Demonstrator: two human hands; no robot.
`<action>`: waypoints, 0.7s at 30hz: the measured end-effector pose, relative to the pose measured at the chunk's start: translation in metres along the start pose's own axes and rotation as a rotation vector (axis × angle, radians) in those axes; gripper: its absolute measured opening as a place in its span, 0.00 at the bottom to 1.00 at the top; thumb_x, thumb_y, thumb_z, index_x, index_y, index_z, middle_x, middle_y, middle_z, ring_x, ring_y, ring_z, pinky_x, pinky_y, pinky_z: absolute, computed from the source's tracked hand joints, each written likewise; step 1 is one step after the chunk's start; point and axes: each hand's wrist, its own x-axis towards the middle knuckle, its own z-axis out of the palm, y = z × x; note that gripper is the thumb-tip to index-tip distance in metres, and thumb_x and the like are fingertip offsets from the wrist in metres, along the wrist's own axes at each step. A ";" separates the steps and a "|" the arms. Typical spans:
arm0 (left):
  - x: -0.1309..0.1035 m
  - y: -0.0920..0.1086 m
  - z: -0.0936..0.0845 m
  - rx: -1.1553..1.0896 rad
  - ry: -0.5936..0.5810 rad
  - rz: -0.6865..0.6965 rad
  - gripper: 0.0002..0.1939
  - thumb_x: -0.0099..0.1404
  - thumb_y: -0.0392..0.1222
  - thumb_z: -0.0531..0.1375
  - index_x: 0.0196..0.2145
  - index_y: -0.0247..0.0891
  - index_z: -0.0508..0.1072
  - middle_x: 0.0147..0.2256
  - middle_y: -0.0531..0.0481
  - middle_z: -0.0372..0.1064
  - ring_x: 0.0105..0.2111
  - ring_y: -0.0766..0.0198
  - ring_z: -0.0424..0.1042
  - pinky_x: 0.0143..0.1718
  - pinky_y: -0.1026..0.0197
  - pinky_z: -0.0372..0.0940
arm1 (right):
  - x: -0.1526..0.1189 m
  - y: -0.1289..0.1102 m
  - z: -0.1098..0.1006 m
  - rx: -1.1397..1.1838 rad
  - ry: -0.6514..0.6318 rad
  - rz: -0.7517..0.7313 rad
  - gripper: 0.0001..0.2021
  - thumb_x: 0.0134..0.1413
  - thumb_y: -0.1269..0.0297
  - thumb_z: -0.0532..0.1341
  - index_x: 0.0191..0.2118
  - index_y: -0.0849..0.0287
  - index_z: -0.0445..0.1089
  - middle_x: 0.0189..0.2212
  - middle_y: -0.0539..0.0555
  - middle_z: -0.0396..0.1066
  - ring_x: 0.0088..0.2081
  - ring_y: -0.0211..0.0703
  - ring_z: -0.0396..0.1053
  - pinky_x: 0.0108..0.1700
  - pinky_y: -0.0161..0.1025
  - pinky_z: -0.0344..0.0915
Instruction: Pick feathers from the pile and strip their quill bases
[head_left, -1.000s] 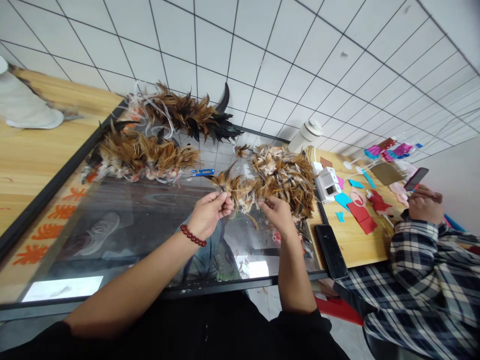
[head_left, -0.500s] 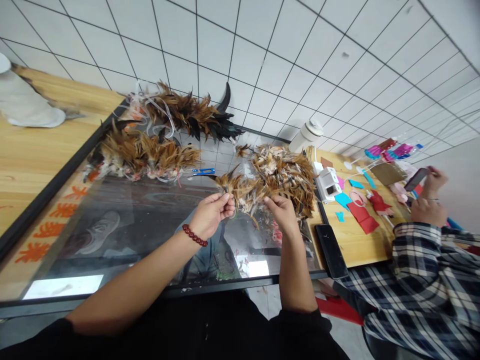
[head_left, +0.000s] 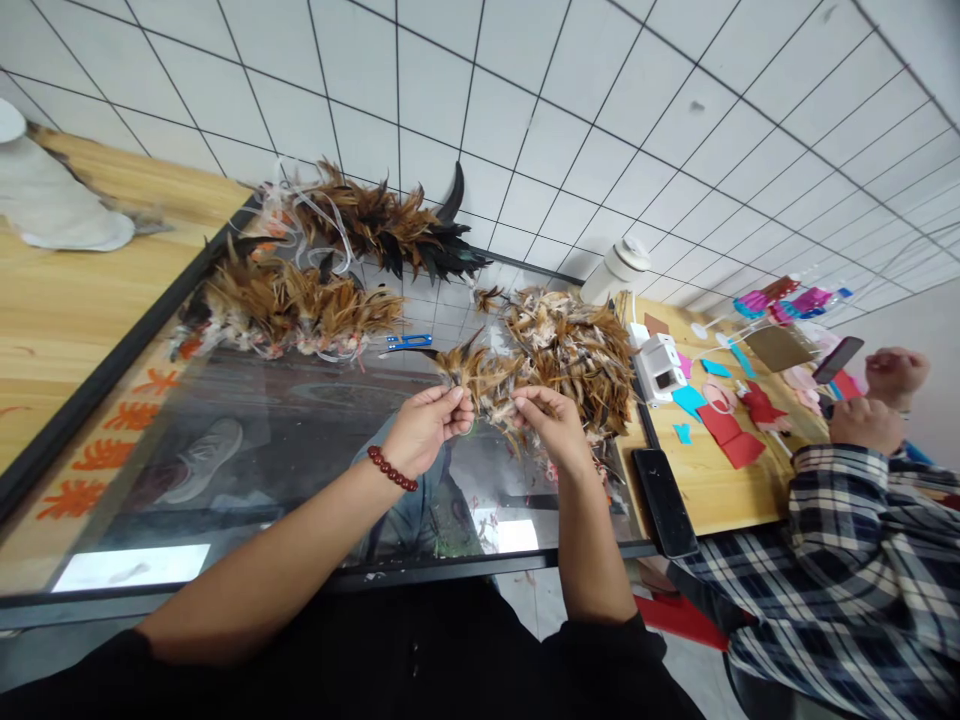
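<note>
Small feather bunch (head_left: 480, 378) sits pinched between both hands above the glass counter (head_left: 247, 450): left hand (head_left: 427, 428) fingers pressed on its stem end, right hand (head_left: 551, 425) fingers pinching the other side, I think. Loose feather pile (head_left: 577, 350) just behind; open glass toward the near edge, white tiled wall (head_left: 570, 110) beyond.

Your feather bunch (head_left: 480, 375) is brown and orange with dark tips, fanned out, pinched at its base, above the glass desk (head_left: 225, 460) near its right edge.
</note>
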 end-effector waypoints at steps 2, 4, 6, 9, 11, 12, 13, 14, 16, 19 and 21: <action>-0.003 0.000 0.002 0.047 -0.001 -0.053 0.03 0.60 0.33 0.62 0.30 0.29 0.74 0.26 0.46 0.74 0.26 0.67 0.74 0.28 0.66 0.69 | -0.002 0.000 0.005 0.009 -0.001 -0.019 0.12 0.45 0.56 0.67 0.33 0.59 0.75 0.24 0.51 0.74 0.24 0.36 0.69 0.30 0.36 0.66; -0.005 -0.001 0.004 0.096 -0.019 -0.108 0.04 0.60 0.33 0.63 0.31 0.28 0.74 0.29 0.42 0.76 0.29 0.63 0.76 0.32 0.64 0.71 | -0.003 0.000 0.011 -0.018 -0.016 -0.078 0.10 0.45 0.58 0.67 0.33 0.58 0.76 0.26 0.51 0.75 0.26 0.38 0.70 0.33 0.37 0.68; -0.006 -0.002 0.005 0.140 -0.041 -0.145 0.05 0.60 0.34 0.63 0.32 0.28 0.75 0.30 0.40 0.76 0.30 0.63 0.77 0.33 0.64 0.71 | -0.005 0.000 0.017 -0.109 -0.031 -0.180 0.08 0.47 0.60 0.66 0.33 0.57 0.76 0.29 0.52 0.76 0.30 0.39 0.72 0.36 0.38 0.69; -0.005 -0.004 0.004 0.198 -0.070 -0.172 0.06 0.59 0.36 0.64 0.32 0.28 0.76 0.29 0.41 0.76 0.28 0.64 0.76 0.32 0.64 0.71 | -0.008 -0.001 0.023 -0.294 -0.020 -0.345 0.05 0.52 0.63 0.64 0.33 0.57 0.76 0.30 0.52 0.76 0.33 0.39 0.72 0.38 0.37 0.68; -0.004 -0.005 0.002 0.249 -0.095 -0.188 0.07 0.58 0.37 0.65 0.31 0.28 0.76 0.28 0.42 0.76 0.26 0.65 0.75 0.30 0.64 0.71 | -0.009 -0.002 0.025 -0.389 -0.034 -0.427 0.05 0.53 0.65 0.62 0.33 0.56 0.76 0.30 0.52 0.76 0.32 0.38 0.72 0.38 0.36 0.68; -0.004 -0.006 0.001 0.281 -0.114 -0.192 0.07 0.57 0.37 0.66 0.29 0.28 0.76 0.26 0.42 0.75 0.24 0.65 0.74 0.28 0.65 0.70 | -0.009 -0.002 0.025 -0.422 -0.043 -0.458 0.05 0.54 0.65 0.62 0.33 0.56 0.76 0.30 0.52 0.76 0.32 0.38 0.72 0.38 0.36 0.68; -0.004 -0.006 0.000 0.309 -0.130 -0.187 0.08 0.56 0.38 0.67 0.27 0.28 0.76 0.24 0.44 0.74 0.22 0.67 0.73 0.26 0.66 0.69 | -0.009 -0.002 0.023 -0.443 -0.038 -0.477 0.06 0.54 0.65 0.62 0.35 0.56 0.76 0.31 0.52 0.76 0.32 0.38 0.72 0.38 0.36 0.68; -0.003 -0.006 -0.001 0.322 -0.140 -0.169 0.09 0.54 0.38 0.67 0.25 0.28 0.75 0.22 0.45 0.72 0.20 0.68 0.71 0.24 0.67 0.67 | -0.008 -0.001 0.020 -0.457 -0.005 -0.484 0.06 0.54 0.64 0.62 0.37 0.55 0.76 0.32 0.52 0.77 0.33 0.39 0.72 0.38 0.36 0.68; -0.002 -0.006 -0.001 0.283 -0.133 -0.098 0.10 0.53 0.40 0.68 0.24 0.28 0.75 0.20 0.49 0.69 0.18 0.71 0.68 0.21 0.68 0.64 | -0.005 0.000 0.011 -0.485 0.133 -0.466 0.09 0.54 0.63 0.61 0.41 0.56 0.75 0.34 0.53 0.76 0.33 0.39 0.72 0.38 0.36 0.68; -0.001 -0.004 -0.001 0.142 -0.077 0.016 0.10 0.51 0.40 0.69 0.27 0.29 0.75 0.22 0.51 0.69 0.20 0.72 0.67 0.22 0.69 0.62 | -0.001 0.003 -0.008 -0.588 0.241 -0.405 0.07 0.54 0.64 0.60 0.37 0.57 0.75 0.31 0.53 0.75 0.32 0.39 0.71 0.37 0.36 0.67; 0.000 -0.001 0.000 0.076 -0.032 0.043 0.10 0.51 0.40 0.69 0.27 0.29 0.75 0.22 0.51 0.69 0.21 0.72 0.67 0.23 0.69 0.63 | -0.001 0.005 -0.016 -0.690 0.101 -0.365 0.06 0.53 0.64 0.61 0.33 0.56 0.76 0.29 0.52 0.74 0.31 0.39 0.70 0.37 0.36 0.65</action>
